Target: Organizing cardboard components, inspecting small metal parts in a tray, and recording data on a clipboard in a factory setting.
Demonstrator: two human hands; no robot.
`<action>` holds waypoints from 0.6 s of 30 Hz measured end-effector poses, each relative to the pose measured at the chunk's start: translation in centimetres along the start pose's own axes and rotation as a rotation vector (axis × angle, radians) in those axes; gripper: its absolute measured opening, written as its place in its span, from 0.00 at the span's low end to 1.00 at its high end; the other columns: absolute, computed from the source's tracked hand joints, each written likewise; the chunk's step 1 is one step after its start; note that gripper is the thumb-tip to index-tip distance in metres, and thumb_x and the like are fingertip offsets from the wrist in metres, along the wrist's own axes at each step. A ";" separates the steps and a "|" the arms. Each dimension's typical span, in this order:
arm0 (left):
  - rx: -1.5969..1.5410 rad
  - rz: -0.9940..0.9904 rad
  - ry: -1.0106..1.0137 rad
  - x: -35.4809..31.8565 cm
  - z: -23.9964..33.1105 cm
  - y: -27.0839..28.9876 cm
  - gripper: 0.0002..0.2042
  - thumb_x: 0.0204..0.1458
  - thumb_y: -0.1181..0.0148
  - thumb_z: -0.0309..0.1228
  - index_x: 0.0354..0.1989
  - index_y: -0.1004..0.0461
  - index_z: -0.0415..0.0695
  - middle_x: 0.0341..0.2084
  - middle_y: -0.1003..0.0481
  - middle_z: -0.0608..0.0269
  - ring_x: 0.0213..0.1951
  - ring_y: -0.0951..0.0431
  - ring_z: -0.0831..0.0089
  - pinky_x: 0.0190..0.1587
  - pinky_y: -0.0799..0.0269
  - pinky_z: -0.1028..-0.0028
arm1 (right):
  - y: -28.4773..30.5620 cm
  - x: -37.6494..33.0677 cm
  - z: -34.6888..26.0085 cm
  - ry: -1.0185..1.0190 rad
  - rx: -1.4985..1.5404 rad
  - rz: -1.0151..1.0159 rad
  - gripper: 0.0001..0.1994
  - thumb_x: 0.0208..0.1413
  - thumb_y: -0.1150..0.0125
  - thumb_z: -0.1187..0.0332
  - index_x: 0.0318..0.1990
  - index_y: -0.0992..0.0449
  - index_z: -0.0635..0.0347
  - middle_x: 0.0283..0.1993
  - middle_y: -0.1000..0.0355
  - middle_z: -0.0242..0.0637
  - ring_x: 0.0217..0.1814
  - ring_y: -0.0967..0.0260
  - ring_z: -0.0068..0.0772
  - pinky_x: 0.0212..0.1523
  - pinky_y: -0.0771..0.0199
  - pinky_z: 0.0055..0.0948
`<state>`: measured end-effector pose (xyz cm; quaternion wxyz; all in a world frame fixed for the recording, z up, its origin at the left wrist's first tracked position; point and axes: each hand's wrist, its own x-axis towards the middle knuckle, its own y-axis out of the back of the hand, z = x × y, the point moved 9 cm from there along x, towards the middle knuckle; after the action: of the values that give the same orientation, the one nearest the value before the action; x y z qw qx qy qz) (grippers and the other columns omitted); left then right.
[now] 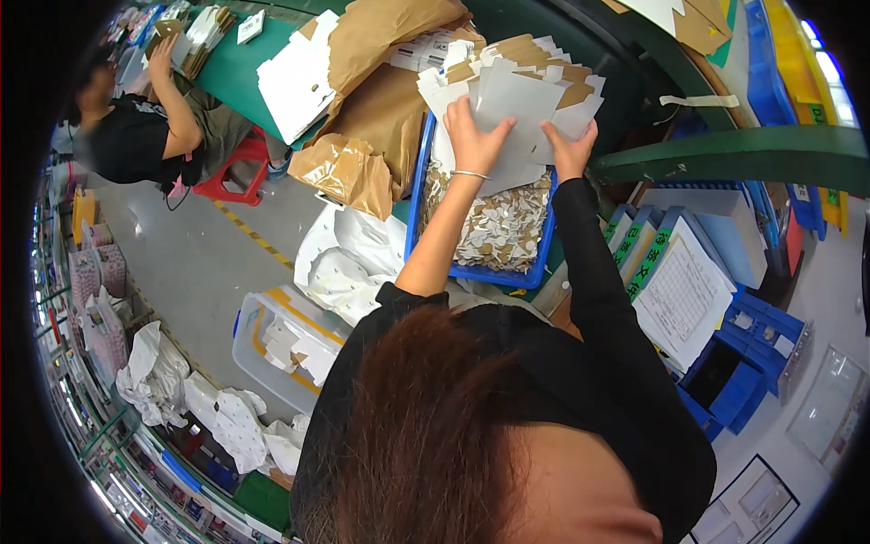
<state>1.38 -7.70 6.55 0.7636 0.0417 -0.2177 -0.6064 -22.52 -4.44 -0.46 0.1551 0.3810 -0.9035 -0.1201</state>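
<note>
My left hand lies against the front of a pale grey-white card sheet, thumb spread away from its fingers. To the right, my right hand touches a smaller white card, thumb and fingers apart. Both hands look open, resting on the cards rather than wrapped round them. Behind them fans a loose stack of white and brown die-cut cards. Below my hands, a blue crate holds many small white and brown cardboard scraps.
Brown wrapping paper and white card sheets lie on the green table left of the crate. A clear bin stands at lower left. File folders line the right side. A co-worker sits at far left near a red stool.
</note>
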 end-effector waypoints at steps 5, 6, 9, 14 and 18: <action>-0.459 -0.120 0.154 -0.9 -0.4 1.1 0.19 0.40 0.39 0.27 0.41 0.37 0.38 0.36 0.33 0.57 0.37 0.34 0.68 0.43 0.39 0.76 | 3.2 -2.4 -3.5 0.095 0.139 0.063 0.44 0.25 0.24 0.67 0.52 0.46 0.67 0.53 0.43 0.52 0.52 0.41 0.45 0.54 0.42 0.35; -0.627 -0.140 0.243 -1.6 -0.8 1.5 0.18 0.41 0.38 0.27 0.40 0.37 0.38 0.34 0.32 0.59 0.36 0.34 0.71 0.42 0.38 0.78 | 4.2 -3.1 -4.3 0.125 0.168 0.066 0.43 0.25 0.24 0.68 0.51 0.45 0.66 0.52 0.42 0.51 0.51 0.40 0.44 0.53 0.41 0.34; -0.788 -0.156 0.274 -4.3 -0.4 4.7 0.15 0.44 0.42 0.23 0.40 0.37 0.40 0.32 0.32 0.63 0.33 0.34 0.78 0.39 0.39 0.83 | 6.6 -5.2 -5.3 0.071 0.180 -0.087 0.41 0.25 0.24 0.70 0.50 0.44 0.66 0.49 0.39 0.47 0.49 0.38 0.41 0.52 0.40 0.33; -0.742 -0.231 -0.024 -8.7 1.4 8.5 0.16 0.51 0.51 0.33 0.46 0.38 0.39 0.38 0.31 0.59 0.38 0.33 0.74 0.46 0.41 0.77 | 9.0 -9.9 -6.4 0.100 0.273 -0.240 0.38 0.25 0.26 0.74 0.49 0.42 0.64 0.44 0.33 0.42 0.46 0.35 0.37 0.51 0.39 0.30; -0.755 -0.262 -0.079 -12.6 0.1 8.7 0.19 0.55 0.61 0.39 0.48 0.37 0.39 0.40 0.31 0.58 0.41 0.32 0.71 0.49 0.43 0.74 | 10.6 -12.8 -6.6 0.190 0.373 -0.232 0.36 0.27 0.28 0.76 0.49 0.41 0.63 0.43 0.31 0.40 0.45 0.34 0.35 0.50 0.38 0.29</action>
<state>7.07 6.51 5.93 0.6326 -0.2379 -0.0014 -0.7370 -18.48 11.40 6.78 0.1516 0.5138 -0.8416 0.0683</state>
